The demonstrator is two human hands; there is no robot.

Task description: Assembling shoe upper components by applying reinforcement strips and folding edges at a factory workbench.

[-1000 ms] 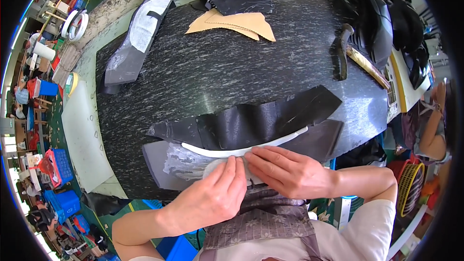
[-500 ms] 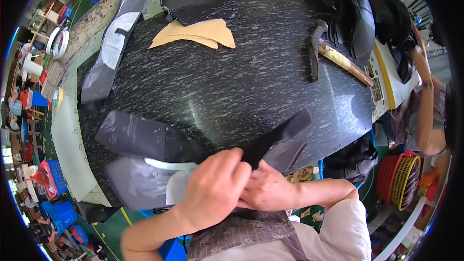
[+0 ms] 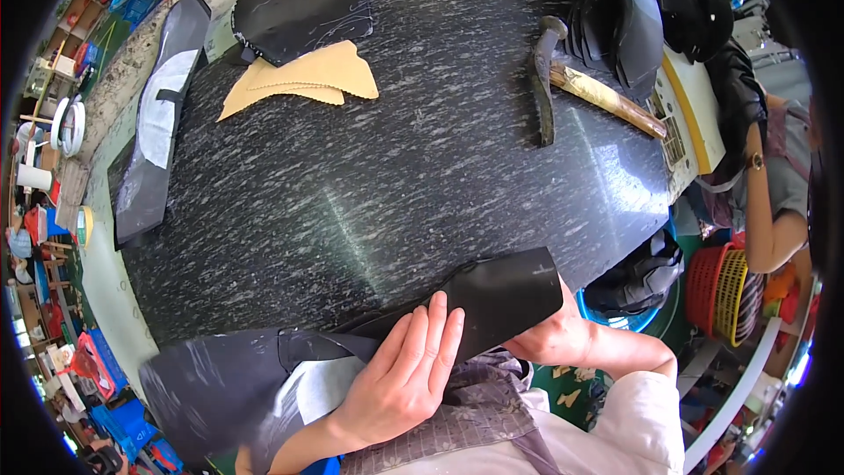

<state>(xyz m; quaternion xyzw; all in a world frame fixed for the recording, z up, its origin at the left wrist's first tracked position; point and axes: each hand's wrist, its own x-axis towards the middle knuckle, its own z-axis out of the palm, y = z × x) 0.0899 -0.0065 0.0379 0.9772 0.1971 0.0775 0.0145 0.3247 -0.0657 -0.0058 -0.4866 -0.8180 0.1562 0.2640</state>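
A long black leather piece [image 3: 505, 295] with a grey-white lining patch [image 3: 327, 390] lies across the near edge of the table, its right end lifted with the smooth black face showing. My left hand [image 3: 403, 380] rests flat on its middle, fingers stretched out and side by side, thumb hidden. At the lifted right end, my right hand [image 3: 556, 332] holds the leather from below and behind; most of its fingers are hidden by the piece. The leather's left end [image 3: 207, 387] spreads toward the table's left side.
A hammer [image 3: 607, 99] with a wrapped handle lies at the far right, below stacked black leather pieces [image 3: 620, 18]. Tan zigzag-edged pieces [image 3: 299, 79], a black sheet [image 3: 303, 9] and a grey strip [image 3: 163, 123] lie far left. Another person's arm [image 3: 763, 202] is at right, above baskets [image 3: 737, 295].
The leather's right part has turned over to its smooth face. My left hand has gone from pinching to lying flat; my right hand has moved right. The view has shifted slightly.
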